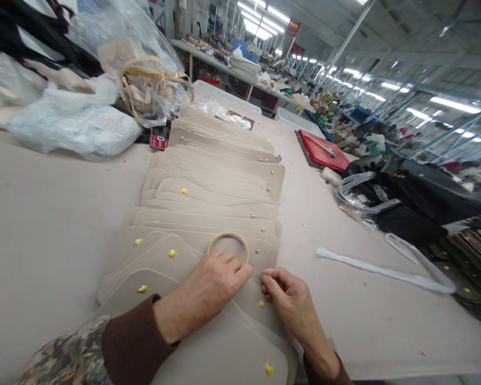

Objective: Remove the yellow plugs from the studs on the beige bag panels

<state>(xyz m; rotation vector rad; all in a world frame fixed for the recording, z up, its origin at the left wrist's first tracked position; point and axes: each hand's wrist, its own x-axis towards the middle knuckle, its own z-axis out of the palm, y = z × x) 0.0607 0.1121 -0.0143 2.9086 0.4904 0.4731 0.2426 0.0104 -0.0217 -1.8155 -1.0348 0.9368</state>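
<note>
A long row of overlapping beige leather flaps [208,198] lies on the table, some with small yellow stickers [143,289] and brass studs. My left hand [208,291] rests palm down on the nearest flaps, fingers curled against a roll of yellow tape [228,247]. My right hand [284,297] sits just right of it, thumb and forefinger pinched together on a tiny yellowish bit at the edge of a flap; I cannot make out what it is.
Plastic bags [72,128] and tan straps are piled at the back left. A red tray [323,151] lies at the back right, black bags [409,198] and a white strip [380,270] to the right. Other workbenches stretch away behind.
</note>
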